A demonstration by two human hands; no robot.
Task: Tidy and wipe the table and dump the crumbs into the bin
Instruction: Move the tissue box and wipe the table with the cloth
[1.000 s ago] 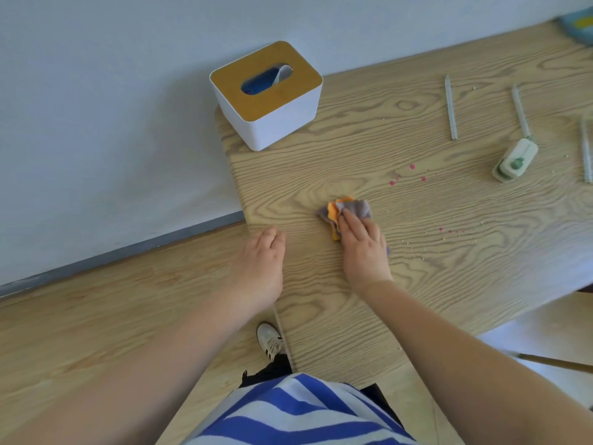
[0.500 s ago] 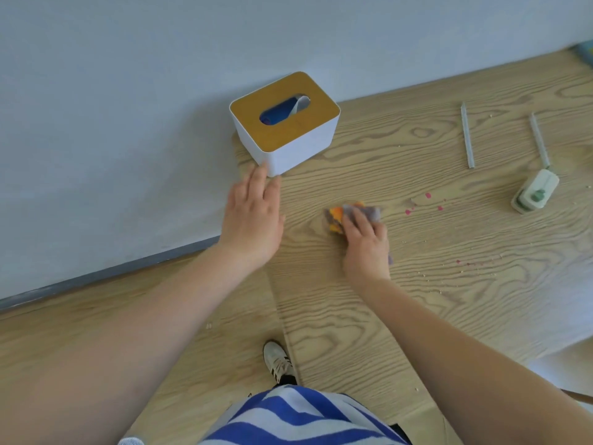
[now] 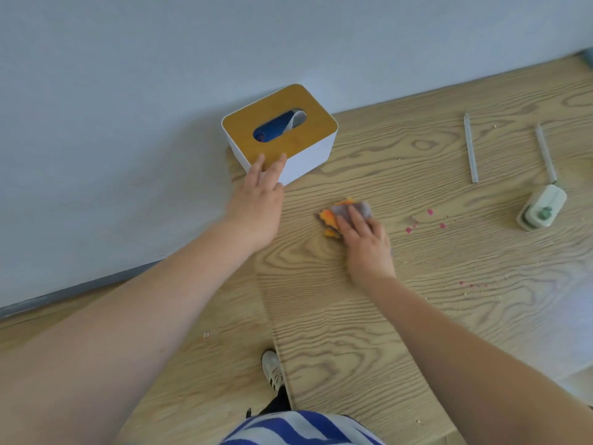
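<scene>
A grey and orange cloth [image 3: 345, 211] lies bunched on the wooden table [image 3: 433, 316], and my right hand [image 3: 364, 239] presses down on it with the fingers laid over it. My left hand [image 3: 260, 200] reaches to the white tissue box with a wooden lid [image 3: 288, 136] at the table's back left corner. Its straight fingertips touch the box's near edge. Pink crumbs [image 3: 426, 220] and pale specks lie scattered to the right of the cloth.
Two thin grey sticks [image 3: 470, 149] [image 3: 545, 154] and a pale green and white gadget [image 3: 540, 210] lie at the right. The wall runs behind the table. The table's left edge falls to the wood floor, where my shoe [image 3: 272, 369] stands.
My left hand has moved from the table's left edge forward to the tissue box and now touches it. My right hand has stayed on the cloth. The view has tilted.
</scene>
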